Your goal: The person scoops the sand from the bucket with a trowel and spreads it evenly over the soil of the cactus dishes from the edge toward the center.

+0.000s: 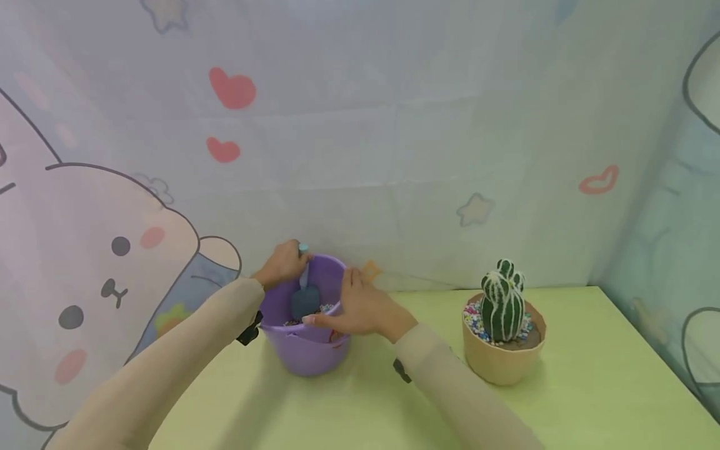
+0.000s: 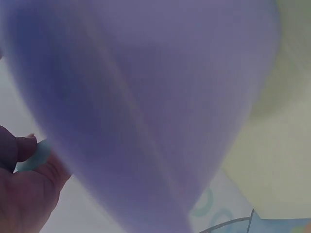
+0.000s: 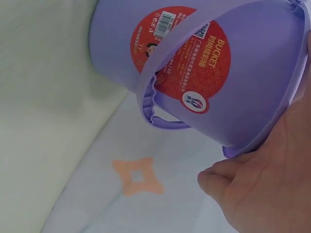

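A purple bucket (image 1: 306, 355) stands on the table, tipped a little in the head view. My left hand (image 1: 285, 264) is at its far left rim and grips the light blue handle end of a small toy shovel (image 1: 305, 302). The shovel's dark blade points down inside the bucket, over small colourful bits (image 1: 327, 308) at the bottom. With my right hand (image 1: 368, 307) I hold the bucket's right rim, thumb along the near side and fingers at the far side. In the right wrist view a red round label (image 3: 194, 73) shows on the bucket's outside, behind its hanging handle (image 3: 146, 92).
To the right on the yellow-green table (image 1: 405, 400) stands a potted cactus (image 1: 503, 306) in a tan pot (image 1: 500, 359) with colourful pebbles and a brown patch on top. A printed cloth (image 1: 394, 156) hangs close behind the bucket and along the sides.
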Demonstrator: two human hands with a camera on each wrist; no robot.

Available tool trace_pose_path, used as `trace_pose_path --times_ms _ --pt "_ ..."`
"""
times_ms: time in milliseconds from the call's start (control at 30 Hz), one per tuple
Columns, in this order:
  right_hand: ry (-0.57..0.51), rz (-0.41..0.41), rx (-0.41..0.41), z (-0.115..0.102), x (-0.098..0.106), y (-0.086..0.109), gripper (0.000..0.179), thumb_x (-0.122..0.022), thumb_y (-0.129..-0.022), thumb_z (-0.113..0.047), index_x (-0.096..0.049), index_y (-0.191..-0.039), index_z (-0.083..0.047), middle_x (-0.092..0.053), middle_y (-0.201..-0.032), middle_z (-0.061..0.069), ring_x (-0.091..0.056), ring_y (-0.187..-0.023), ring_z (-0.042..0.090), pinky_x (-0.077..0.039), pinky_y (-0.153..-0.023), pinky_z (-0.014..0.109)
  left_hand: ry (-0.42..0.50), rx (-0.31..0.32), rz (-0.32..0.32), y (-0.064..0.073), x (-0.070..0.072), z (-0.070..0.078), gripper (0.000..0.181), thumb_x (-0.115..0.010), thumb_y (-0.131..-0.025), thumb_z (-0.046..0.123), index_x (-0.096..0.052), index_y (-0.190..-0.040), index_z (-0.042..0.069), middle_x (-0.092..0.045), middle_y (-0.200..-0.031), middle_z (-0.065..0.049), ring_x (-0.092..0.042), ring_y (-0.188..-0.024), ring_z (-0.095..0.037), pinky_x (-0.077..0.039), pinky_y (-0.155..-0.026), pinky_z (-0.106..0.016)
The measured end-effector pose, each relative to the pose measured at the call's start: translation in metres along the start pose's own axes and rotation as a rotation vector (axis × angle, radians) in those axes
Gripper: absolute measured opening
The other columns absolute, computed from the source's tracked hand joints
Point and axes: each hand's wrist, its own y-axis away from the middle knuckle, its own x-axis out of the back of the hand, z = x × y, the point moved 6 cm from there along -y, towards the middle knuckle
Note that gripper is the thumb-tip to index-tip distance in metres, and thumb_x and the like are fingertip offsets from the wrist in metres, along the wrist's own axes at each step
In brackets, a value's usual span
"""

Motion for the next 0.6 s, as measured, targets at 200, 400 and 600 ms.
trace_pose_path --times_ms 200,400,600 --pt "-0.025 -0.019 -0.004 0.001 0.0 -0.001 0.137 -0.05 -0.084 -0.093 -0.002 -0.165 0.007 -0.016 -0.171 0.032 -0.042 -0.153 0.041 -0.051 -0.122 0.05 0.069 0.091 -0.06 -0.007 -0.005 -0.007 0.038 -0.052 -0.109 0.018 -0.042 -0.073 0.011 -0.037 -0.066 0.0 -0.037 -0.055 -0.012 -0.037 -0.05 -0.021" --pt "-0.069 -0.033 -0.004 0.002 -0.001 -0.001 0.139 -0.05 -0.083 -0.094 0.001 -0.165 0.006 -0.013 -0.172 0.031 -0.044 -0.152 0.041 -0.052 -0.12 0.05 0.112 0.125 -0.103 -0.007 -0.006 -0.003 0.044 -0.049 -0.11 0.017 -0.041 -0.067 0.013 -0.034 -0.059 0.002 -0.03 -0.049 -0.009 -0.034 -0.046 -0.021" --pt "-0.077 -0.031 0.003 0.003 -0.003 -0.002 0.139 -0.051 -0.084 -0.093 0.003 -0.165 0.006 -0.012 -0.172 0.032 -0.043 -0.153 0.04 -0.051 -0.122 0.049 0.136 0.115 -0.156 -0.001 -0.013 0.004 0.051 -0.05 -0.11 0.017 -0.037 -0.061 0.016 -0.037 -0.055 0.005 -0.035 -0.048 -0.008 -0.036 -0.047 -0.019"
